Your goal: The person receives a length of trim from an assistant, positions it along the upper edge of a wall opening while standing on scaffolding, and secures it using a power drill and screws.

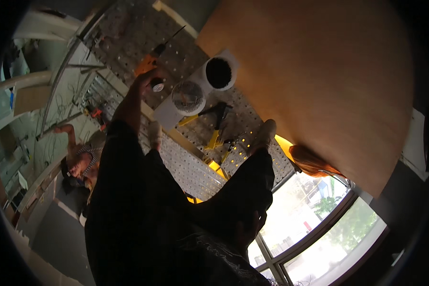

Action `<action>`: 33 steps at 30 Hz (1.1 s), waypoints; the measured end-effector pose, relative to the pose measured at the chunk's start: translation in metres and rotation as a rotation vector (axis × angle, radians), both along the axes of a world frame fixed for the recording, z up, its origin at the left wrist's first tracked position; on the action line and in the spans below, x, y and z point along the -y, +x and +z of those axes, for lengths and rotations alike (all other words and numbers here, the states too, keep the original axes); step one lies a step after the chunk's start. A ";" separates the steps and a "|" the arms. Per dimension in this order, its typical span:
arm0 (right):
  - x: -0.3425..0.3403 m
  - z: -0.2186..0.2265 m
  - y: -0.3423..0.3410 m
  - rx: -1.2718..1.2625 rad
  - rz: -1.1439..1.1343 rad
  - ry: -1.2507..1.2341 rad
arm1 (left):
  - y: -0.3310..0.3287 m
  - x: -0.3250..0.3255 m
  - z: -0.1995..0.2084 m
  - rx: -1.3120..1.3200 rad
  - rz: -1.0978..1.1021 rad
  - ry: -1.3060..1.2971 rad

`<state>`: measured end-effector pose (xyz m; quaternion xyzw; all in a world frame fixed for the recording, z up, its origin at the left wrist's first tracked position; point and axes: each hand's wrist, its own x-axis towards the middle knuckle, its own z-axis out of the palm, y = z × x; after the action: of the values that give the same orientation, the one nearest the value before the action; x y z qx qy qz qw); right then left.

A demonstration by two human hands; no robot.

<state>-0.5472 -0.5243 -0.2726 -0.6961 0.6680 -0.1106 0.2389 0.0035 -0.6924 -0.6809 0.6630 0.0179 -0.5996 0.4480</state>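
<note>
My left hand (149, 80) reaches out over the perforated metal platform (176, 52), fingers closed round the grip of an orange drill (147, 65). The drill's long thin bit points up and to the right. Just below the hand shows a small round dark thing with a pale face (157, 85); I cannot tell whether it belongs to the drill. To the right are two round white-rimmed openings, one showing grey mesh-like texture (188, 97), the other dark inside (219, 73). My right hand (258, 223) is a dim shape by my right leg, its fingers lost in shadow.
A hammer with a yellow handle (214, 138) and other yellow-handled tools lie between my shoes (266, 131). A large brown board (319, 76) fills the right side. Bright windows (300, 214) stand at lower right. Far below on the left is another person (83, 162).
</note>
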 end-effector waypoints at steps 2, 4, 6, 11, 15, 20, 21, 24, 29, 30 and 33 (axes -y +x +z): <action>0.003 0.007 0.010 0.012 -0.026 0.001 | 0.018 -0.025 0.021 -0.181 0.000 -0.190; 0.016 0.015 0.021 -0.138 0.002 -0.006 | -0.028 -0.010 0.086 -0.298 -0.211 -0.333; 0.021 0.023 0.037 -0.090 0.017 0.008 | -0.006 -0.082 0.083 -0.414 -0.135 -0.217; 0.037 0.027 0.069 -0.084 0.205 -0.332 | -0.079 -0.149 0.204 -0.664 -0.219 -0.251; 0.043 0.038 0.122 0.385 0.351 -0.043 | -0.138 -0.166 0.318 -0.683 -0.221 -0.201; 0.049 0.050 0.173 0.906 0.392 0.838 | -0.174 -0.169 0.429 -0.670 -0.354 -0.201; 0.047 0.062 0.185 0.935 0.414 0.809 | -0.174 -0.168 0.450 -0.659 -0.396 -0.206; 0.032 0.106 0.202 1.942 0.208 1.000 | -0.174 -0.167 0.526 -0.594 -0.515 -0.269; 0.030 0.133 0.212 2.010 0.188 0.777 | -0.181 -0.148 0.515 -0.335 -0.823 -0.636; 0.027 0.138 0.214 2.010 0.037 0.726 | -0.178 -0.149 0.527 -0.261 -0.893 -0.618; 0.033 0.145 0.194 2.070 -0.129 0.696 | -0.170 -0.147 0.547 -0.077 -0.981 -0.677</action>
<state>-0.3534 -0.5571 -0.1276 -0.1243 0.1736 -0.4596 0.8621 -0.1663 -0.5455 -0.1341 0.3921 -0.4662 -0.7325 0.3040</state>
